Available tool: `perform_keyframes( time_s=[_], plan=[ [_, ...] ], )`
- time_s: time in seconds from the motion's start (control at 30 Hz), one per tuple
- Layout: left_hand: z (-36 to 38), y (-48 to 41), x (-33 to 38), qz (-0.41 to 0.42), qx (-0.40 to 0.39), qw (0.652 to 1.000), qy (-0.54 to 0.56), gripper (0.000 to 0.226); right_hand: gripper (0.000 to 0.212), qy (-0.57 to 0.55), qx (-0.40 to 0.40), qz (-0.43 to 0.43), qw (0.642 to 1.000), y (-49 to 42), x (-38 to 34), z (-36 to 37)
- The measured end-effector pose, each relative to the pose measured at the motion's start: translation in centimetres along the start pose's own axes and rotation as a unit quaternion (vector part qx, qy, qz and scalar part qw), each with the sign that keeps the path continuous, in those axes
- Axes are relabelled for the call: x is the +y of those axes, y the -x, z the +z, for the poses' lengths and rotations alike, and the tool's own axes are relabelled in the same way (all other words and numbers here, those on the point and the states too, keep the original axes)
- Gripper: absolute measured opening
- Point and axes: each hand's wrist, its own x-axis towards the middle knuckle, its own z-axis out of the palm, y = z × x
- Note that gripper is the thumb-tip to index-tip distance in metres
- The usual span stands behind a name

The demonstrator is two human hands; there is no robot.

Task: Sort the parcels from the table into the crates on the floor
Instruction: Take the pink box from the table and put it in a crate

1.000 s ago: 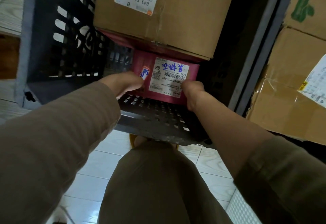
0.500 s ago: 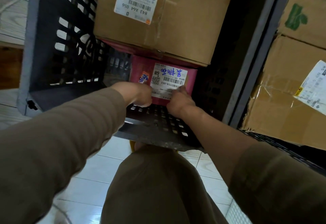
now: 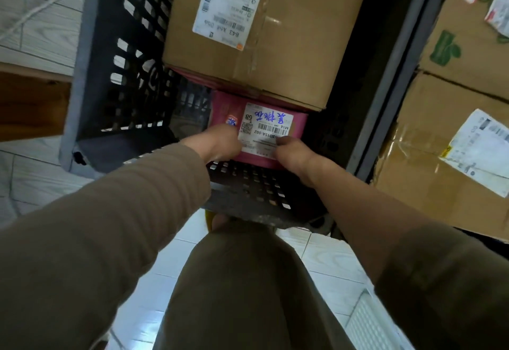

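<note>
Pink parcel [image 3: 220,107] lies flat in the dark crate [image 3: 124,60], by the crate's near wall and right of its middle. The top face carries a white label [image 3: 265,129] with blue handwriting, a barcode, a QR code, "68" and "M14". A small blue-and-orange mark sits left of the label.

Its far part is tucked under a big brown cardboard box [image 3: 289,46], which rests on top of it and fills the crate's far side. That box has its own white shipping label and clear tape. Only the parcel's near strip shows.

Both arms reach in over the near wall. The left grip [image 3: 217,143] touches the parcel at the label's left edge. Its fingers are hidden behind the back of the hand, so I cannot tell whether it clamps. The right grip [image 3: 292,151] has its fingers curled down onto the label's near right corner, pinching the parcel.

The left part of the crate, beside the parcel, shows slotted walls. Second crate [image 3: 385,102] stands touching on the right, packed with taped cardboard boxes [image 3: 440,179] bearing labels. White tiled floor [image 3: 316,261] is below, with a brown wooden piece [image 3: 30,104] at the left. Olive sleeves and a trouser leg [image 3: 242,289] fill the foreground.
</note>
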Motion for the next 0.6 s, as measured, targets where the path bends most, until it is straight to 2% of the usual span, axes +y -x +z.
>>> perform_keyframes(
  time_s=[0.07,0.2,0.4,0.53,0.6],
  plan=[
    [-0.6,1.9,-0.2,-0.022,0.042,0.994,0.095,0.029,0.043,-0.047,0.008,0.007,0.999,2.0,-0.7,-0.8],
    [-2.4,7.3,0.2,-0.045,0.101,0.953,0.281,0.023,0.035,-0.107,0.023,0.009,0.994,6.4,-3.5,-2.6],
    [-5.4,15.5,1.1,-0.101,0.137,0.899,0.404,0.024,0.033,-0.117,0.069,-0.016,0.991,13.9,-7.5,-6.5],
    [-6.9,20.4,1.8,-0.098,0.138,0.856,0.488,0.013,0.032,-0.123,0.1,-0.029,0.987,18.7,-9.0,-8.6],
    [-7.6,22.9,2.4,-0.081,0.143,0.84,0.517,0.023,0.035,-0.123,0.106,-0.03,0.986,20.9,-9.4,-9.3]
  ],
)
